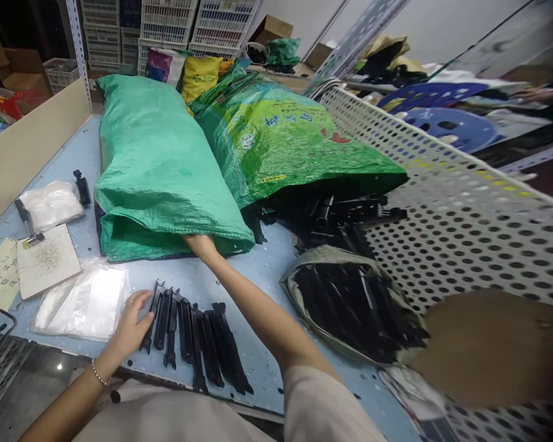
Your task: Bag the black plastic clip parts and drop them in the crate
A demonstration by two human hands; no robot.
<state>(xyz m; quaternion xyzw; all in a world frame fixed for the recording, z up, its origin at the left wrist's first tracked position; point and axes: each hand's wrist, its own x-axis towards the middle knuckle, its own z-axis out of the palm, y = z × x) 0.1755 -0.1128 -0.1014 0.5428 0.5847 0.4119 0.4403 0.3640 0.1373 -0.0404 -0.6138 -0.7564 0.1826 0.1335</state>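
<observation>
Right now the left hand is lying open, fingers flat against the row of long black plastic clips at the near edge of the pale blue table, likely squaring them up. Right hand is reaching into the mouth of the plain green woven sack; fingers hidden, grip impossible to tell. More black parts are spilling from the printed green sack and filling an open grey bag. Brown blur lower right: unclear.

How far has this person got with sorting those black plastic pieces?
Done: a row of black strips lies lined up at the table edge. In hand: the left hand steadies the row; the right hand reaches into the green sack. Left: the sacks and a bag of black parts look full.
</observation>
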